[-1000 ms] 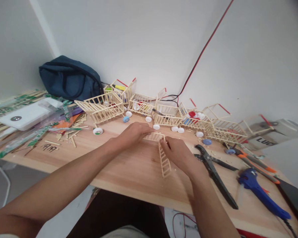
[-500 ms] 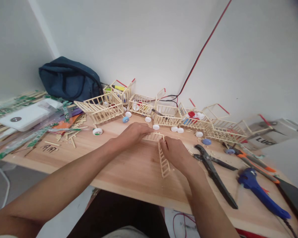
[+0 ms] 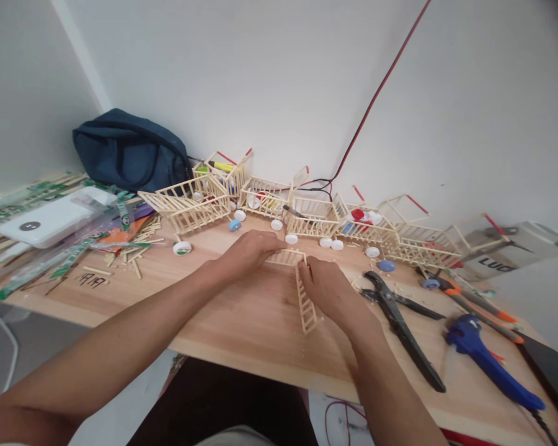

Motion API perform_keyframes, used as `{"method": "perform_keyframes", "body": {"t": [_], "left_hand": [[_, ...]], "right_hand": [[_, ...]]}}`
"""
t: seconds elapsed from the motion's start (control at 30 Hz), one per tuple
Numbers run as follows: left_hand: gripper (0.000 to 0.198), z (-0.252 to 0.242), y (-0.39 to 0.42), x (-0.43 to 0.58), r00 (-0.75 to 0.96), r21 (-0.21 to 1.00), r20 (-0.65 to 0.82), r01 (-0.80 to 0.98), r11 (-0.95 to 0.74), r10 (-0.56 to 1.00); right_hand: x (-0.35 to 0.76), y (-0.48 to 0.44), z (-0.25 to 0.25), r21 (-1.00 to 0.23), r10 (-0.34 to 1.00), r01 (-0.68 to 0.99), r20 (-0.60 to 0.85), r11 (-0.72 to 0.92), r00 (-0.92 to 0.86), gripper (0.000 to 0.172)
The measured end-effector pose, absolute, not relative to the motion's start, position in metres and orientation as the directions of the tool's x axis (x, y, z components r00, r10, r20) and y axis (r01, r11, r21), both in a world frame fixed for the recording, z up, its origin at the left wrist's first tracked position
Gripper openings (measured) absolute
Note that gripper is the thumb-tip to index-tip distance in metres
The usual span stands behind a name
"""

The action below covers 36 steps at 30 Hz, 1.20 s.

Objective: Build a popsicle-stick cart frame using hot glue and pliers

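Observation:
Two ladder-like stick panels meet at a corner on the wooden table. My left hand (image 3: 256,246) is closed on the far stick panel (image 3: 283,257), its fingertips at the upper edge. My right hand (image 3: 324,280) pinches the near end of the corner, with its fingers on the top of the side stick panel (image 3: 308,310), which runs toward me. Fingers partly hide the joint between the panels. Just behind stands a row of small stick carts with bottle-cap wheels, among them a middle cart (image 3: 314,215) and a left cart (image 3: 198,204).
Pliers (image 3: 402,328), a blue glue gun (image 3: 490,359) and orange-handled cutters (image 3: 478,310) lie on the right. At left are a white device (image 3: 58,214), loose sticks (image 3: 144,238) and wrappers. A dark blue bag (image 3: 132,152) sits against the wall, and the table's front edge (image 3: 242,365) is near me.

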State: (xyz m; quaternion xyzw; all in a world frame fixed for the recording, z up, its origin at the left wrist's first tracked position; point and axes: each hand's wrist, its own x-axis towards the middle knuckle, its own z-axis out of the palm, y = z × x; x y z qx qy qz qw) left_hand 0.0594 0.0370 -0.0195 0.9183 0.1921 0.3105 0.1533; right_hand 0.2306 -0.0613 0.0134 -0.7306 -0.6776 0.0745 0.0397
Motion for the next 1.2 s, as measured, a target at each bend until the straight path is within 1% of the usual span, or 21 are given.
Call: {"method": "perform_keyframes", "body": {"t": [0.33, 0.87, 1.2], "left_hand": [[0.030, -0.0245, 0.0402, 0.0600, 0.729, 0.393, 0.536, 0.230, -0.890, 0.425], [0.031, -0.0205, 0.0383, 0.0599, 0.746, 0.414, 0.489, 0.258, -0.873, 0.453], [0.030, -0.0225, 0.0385, 0.0594, 0.737, 0.412, 0.503, 0.254, -0.875, 0.451]], "right_hand": [[0.2307, -0.0606, 0.0117, -0.154, 0.996, 0.985, -0.051, -0.079, 0.072, 0.038], [0.2316, -0.0605, 0.0109, -0.142, 0.995, 0.986, -0.055, -0.088, 0.081, 0.039], [0.2290, -0.0607, 0.0131, -0.137, 0.993, 0.985, -0.068, -0.103, 0.094, 0.039]]}}
